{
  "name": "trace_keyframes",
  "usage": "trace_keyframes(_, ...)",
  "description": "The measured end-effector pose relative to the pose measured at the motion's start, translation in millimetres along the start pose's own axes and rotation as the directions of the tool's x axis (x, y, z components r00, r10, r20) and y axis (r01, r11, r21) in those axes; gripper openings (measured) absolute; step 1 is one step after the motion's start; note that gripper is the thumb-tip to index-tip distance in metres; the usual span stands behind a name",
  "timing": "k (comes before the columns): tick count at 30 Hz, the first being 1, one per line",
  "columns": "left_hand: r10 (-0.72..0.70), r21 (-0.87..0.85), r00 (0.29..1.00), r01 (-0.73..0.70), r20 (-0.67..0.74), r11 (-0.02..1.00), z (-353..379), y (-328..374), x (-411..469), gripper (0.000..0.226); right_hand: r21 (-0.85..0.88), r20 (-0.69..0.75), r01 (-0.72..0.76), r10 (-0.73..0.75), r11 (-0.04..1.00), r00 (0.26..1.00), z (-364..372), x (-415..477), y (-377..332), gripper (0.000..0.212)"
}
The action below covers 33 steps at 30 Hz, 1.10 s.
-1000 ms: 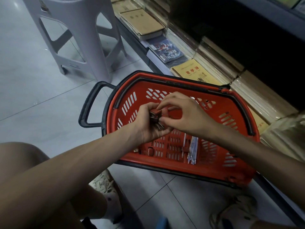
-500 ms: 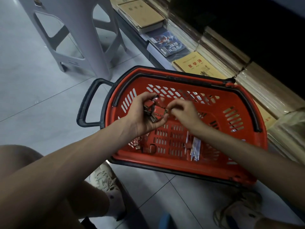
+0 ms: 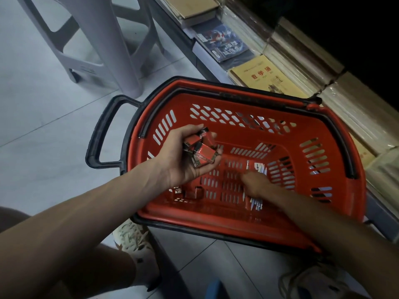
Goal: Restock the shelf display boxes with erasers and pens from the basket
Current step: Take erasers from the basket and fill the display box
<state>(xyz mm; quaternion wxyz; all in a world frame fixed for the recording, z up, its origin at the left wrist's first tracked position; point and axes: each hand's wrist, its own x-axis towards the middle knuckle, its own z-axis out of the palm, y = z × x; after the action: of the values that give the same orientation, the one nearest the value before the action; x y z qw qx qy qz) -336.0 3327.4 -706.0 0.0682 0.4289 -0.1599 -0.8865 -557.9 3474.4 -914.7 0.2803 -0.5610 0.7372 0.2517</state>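
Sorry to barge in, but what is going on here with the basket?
A person leans over a red basket on the floor by a low shelf. The left hand holds a clutch of small red erasers above it. The right hand is down on the pens on the basket floor; its grip is too blurred to judge.

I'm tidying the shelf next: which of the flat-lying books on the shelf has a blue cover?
The blue book, lying between the brown-covered book and the yellow exercise book with red characters.
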Motion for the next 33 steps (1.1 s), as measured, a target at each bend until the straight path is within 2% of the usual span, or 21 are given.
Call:
trace_keyframes(5,0.035,0.101,0.999,-0.033,-0.019,0.994,10.3,-2.2,-2.4,0.026,0.061,-0.124,0.025,-0.018,0.998,0.992,-27.4,-7.5,-1.9,0.024)
trace_keyframes(9,0.063,0.144,0.998,-0.058,-0.028,0.988,26.1,-4.1,-11.0,0.021,0.308,-0.289,0.099,-0.006,0.946,0.957,-66.5,-46.3,1.4,0.022)
trace_keyframes(13,0.077,0.165,0.997,-0.077,0.009,0.983,53.6,-8.3,-31.9,0.023,0.663,-0.396,0.218,0.089,0.716,0.914,-117.2,-111.6,12.6,0.019)
trace_keyframes(16,0.109,0.2,0.994,-0.113,0.031,0.973,79.8,-14.1,-54.9,0.018,0.757,-0.485,0.325,0.155,0.568,0.86,-158.2,-178.9,21.3,0.019)
trace_keyframes(21,0.133,0.258,0.983,-0.162,0.126,0.952,126.5,-33.0,-100.6,0.017,0.777,-0.622,0.542,0.265,0.319,0.737,-195.5,-302.7,28.8,0.028)
trace_keyframes(23,0.151,0.288,0.973,-0.198,0.177,0.937,149.6,-46.3,-119.8,0.016,0.734,-0.679,0.628,0.314,0.26,0.664,-201.7,-347.4,28.4,0.029)
trace_keyframes(28,0.201,0.33,0.935,-0.297,0.293,0.896,223.5,-89.0,-160.0,0.02,0.611,-0.747,0.771,0.452,0.179,0.487,-199.8,-440.2,34.5,0.017)
trace_keyframes(33,0.193,0.367,0.907,-0.336,0.375,0.867,306.0,-128.9,-186.2,0.022,0.535,-0.712,0.821,0.629,0.2,0.311,-172.0,-503.4,58.8,0.01)
